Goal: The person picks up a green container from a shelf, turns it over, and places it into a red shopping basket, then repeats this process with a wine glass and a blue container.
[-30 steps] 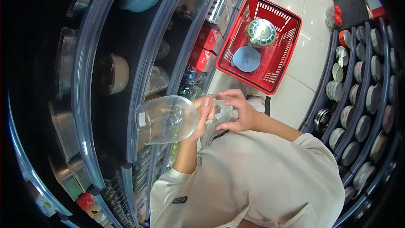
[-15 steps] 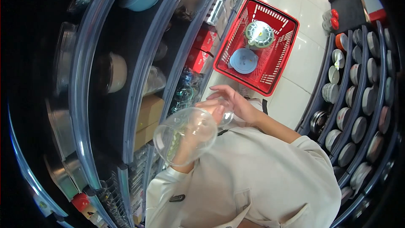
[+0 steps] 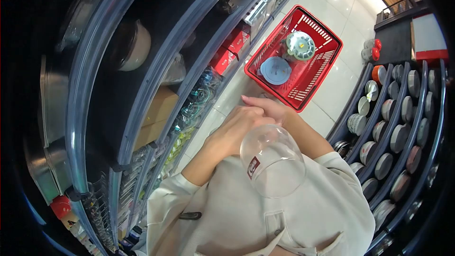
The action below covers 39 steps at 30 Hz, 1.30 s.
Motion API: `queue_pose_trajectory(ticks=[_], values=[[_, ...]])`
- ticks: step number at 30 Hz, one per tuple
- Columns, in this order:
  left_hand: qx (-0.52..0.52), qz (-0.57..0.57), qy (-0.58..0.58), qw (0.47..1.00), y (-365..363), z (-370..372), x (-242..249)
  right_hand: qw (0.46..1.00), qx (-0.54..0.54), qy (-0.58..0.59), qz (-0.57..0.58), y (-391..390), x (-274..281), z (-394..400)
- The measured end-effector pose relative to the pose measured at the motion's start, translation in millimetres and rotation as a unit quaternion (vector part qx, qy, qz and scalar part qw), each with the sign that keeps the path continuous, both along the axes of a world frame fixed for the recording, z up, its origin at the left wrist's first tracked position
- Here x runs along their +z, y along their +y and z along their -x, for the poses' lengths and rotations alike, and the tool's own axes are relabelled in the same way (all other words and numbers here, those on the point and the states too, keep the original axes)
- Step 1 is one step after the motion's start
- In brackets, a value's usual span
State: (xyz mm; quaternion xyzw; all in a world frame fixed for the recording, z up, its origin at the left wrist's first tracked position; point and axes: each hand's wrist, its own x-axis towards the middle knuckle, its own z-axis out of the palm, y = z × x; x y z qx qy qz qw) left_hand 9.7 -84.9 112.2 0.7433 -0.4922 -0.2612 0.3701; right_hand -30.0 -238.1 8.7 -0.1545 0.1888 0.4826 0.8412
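Note:
A clear drinking glass [image 3: 283,161] with a small dark red label is tilted in front of my chest, its mouth towards me. My left hand [image 3: 234,127] is closed around its far end, the fingers curled. My right hand [image 3: 271,109] is closed against the left one at that same end, fingers overlapping. Both hands hide the far end of the glass. Beyond them on the floor stands a red shopping basket [image 3: 254,75], holding a light blue round item [image 3: 276,70] and a clear container with a pale green lid [image 3: 300,46].
Shelves [image 3: 142,80] on my left carry pots, red boxes [image 3: 231,50], a cardboard box [image 3: 159,106] and bagged glassware [image 3: 195,99]. Shelves on my right hold stacked plates and bowls [image 3: 402,137]. Two red-lidded jars [image 3: 371,50] stand at the far right.
The glass has moved right from my left side to before my chest and turned, showing its label. My hands have come together around its far end.

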Motion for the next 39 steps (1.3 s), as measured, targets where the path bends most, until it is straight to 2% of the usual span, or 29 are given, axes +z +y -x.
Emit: queue_pose_trajectory(ticks=[2, 4, 8, 10, 14, 17, 19, 23, 25, 26, 28, 29, 31, 32, 33, 34, 35, 36, 37, 39], values=[[0.017, -0.006, -0.022, 1.000, 6.4, -2.7, -0.3, 0.999, 0.006, -0.040, 0.012, 3.4, 14.2, -7.9], [0.054, 0.012, -0.050, 0.997, 14.1, -3.6, -10.8, 0.994, -0.041, 0.010, 0.101, 14.1, 47.5, -11.8], [0.073, 0.033, -0.053, 0.995, 26.0, -7.9, -13.5, 0.989, -0.088, -0.032, 0.112, 34.3, 28.7, -8.0], [0.103, 0.084, -0.065, 0.989, 29.1, -8.7, -14.5, 0.985, -0.154, -0.076, -0.021, 45.4, 9.1, -6.9], [0.114, 0.105, -0.073, 0.985, 35.4, -10.2, -23.3, 0.973, -0.186, -0.138, 0.000, 60.0, 3.7, -3.3], [0.132, 0.115, -0.078, 0.982, 40.6, -9.9, -27.9, 0.957, -0.232, -0.167, -0.044, 69.7, -3.2, -1.3], [0.156, 0.085, -0.024, 0.984, 43.9, -8.9, -25.8, 0.940, -0.269, -0.207, 0.017, 76.5, -8.0, -3.9], [0.137, 0.087, -0.068, 0.984, 51.1, -14.0, -31.2, 0.949, -0.290, -0.124, -0.010, 81.9, 14.8, 2.7], [0.119, 0.104, -0.055, 0.986, 54.2, -14.7, -28.5, 0.913, -0.330, -0.234, 0.058, 86.8, 22.5, 2.2], [0.120, 0.105, -0.057, 0.986, 52.9, -12.3, -30.2, 0.913, -0.329, -0.236, 0.058, 88.7, 10.1, 1.0], [0.166, 0.241, -0.036, 0.956, 48.6, -5.5, -38.5, 0.902, -0.354, -0.244, 0.039, 92.9, -26.5, -0.8], [0.166, 0.242, -0.036, 0.955, 50.2, -6.8, -41.7, 0.902, -0.354, -0.244, 0.040, 96.9, -2.9, -1.3], [0.202, 0.185, -0.018, 0.962, 56.4, -11.1, -46.7, 0.844, -0.406, -0.247, 0.248, 104.2, 40.0, 5.9], [0.208, 0.114, 0.013, 0.971, 58.4, -12.9, -37.4, 0.844, -0.406, -0.246, 0.249, 104.6, 33.1, 5.6], [0.207, 0.114, 0.014, 0.972, 58.4, -9.4, -45.5, 0.869, -0.404, -0.213, 0.189, 104.0, 19.6, 3.0], [0.254, 0.162, 0.075, 0.951, 56.3, -5.7, -50.9, 0.890, -0.400, -0.180, 0.128, 103.3, 10.9, 0.1], [0.299, 0.209, 0.134, 0.921, 54.0, -3.8, -54.7, 0.889, -0.402, -0.180, 0.129, 101.6, 4.0, -1.6], [0.321, 0.209, 0.177, 0.907, 52.9, -1.4, -56.4, 0.894, -0.388, -0.187, 0.121, 99.2, -1.9, -2.8], [0.319, 0.209, 0.177, 0.907, 48.8, -0.5, -52.8, 0.900, -0.374, -0.195, 0.114, 97.5, -3.4, -3.4], [0.383, 0.240, 0.129, 0.883, 42.6, -0.7, -47.9, 0.904, -0.369, -0.181, 0.117, 94.6, -3.6, -3.0]])
